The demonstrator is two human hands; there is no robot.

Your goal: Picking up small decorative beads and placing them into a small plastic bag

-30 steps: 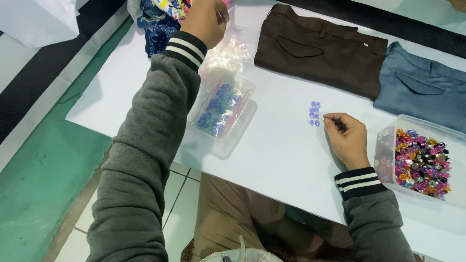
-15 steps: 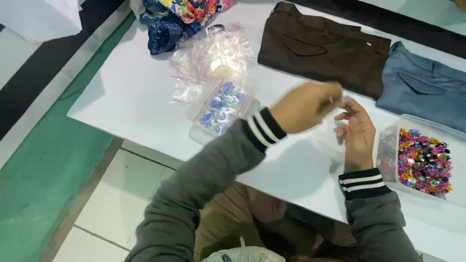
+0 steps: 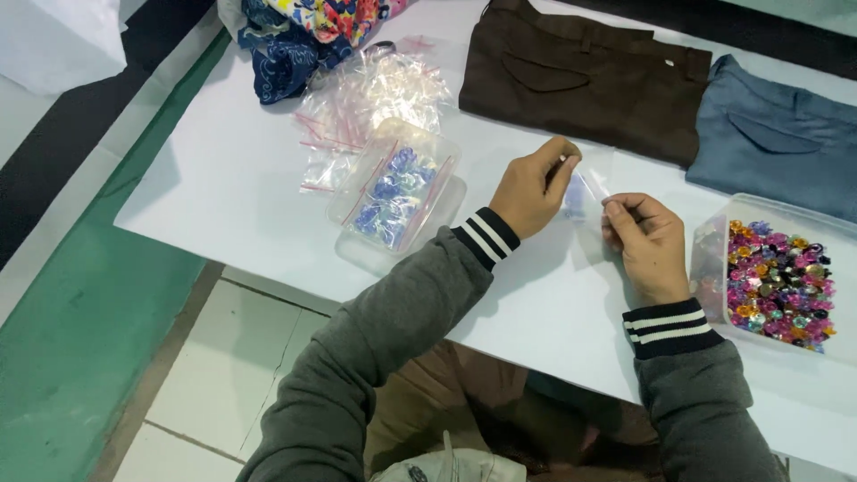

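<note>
Both my hands meet over the white table [image 3: 232,187]. My left hand [image 3: 533,186] pinches one top corner of a small clear zip bag [image 3: 585,192]. My right hand [image 3: 644,241] pinches the other side of it. Small purple pieces [image 3: 574,203] show on the table just under the bag. To the left lies a clear plastic box [image 3: 395,189] holding filled little bags of purple and blue pieces. A clear tub [image 3: 775,277] of mixed coloured sequins stands to the right of my right hand.
A heap of empty clear zip bags [image 3: 368,98] lies behind the box. Brown trousers [image 3: 580,76] and a blue-grey garment [image 3: 777,147] lie at the back. Patterned cloth [image 3: 299,31] sits at the back left. The table's front edge runs over my lap.
My left hand came back from the bag heap at the far left to the middle, bringing a clear bag. Now both hands hold that bag over the purple pieces.
</note>
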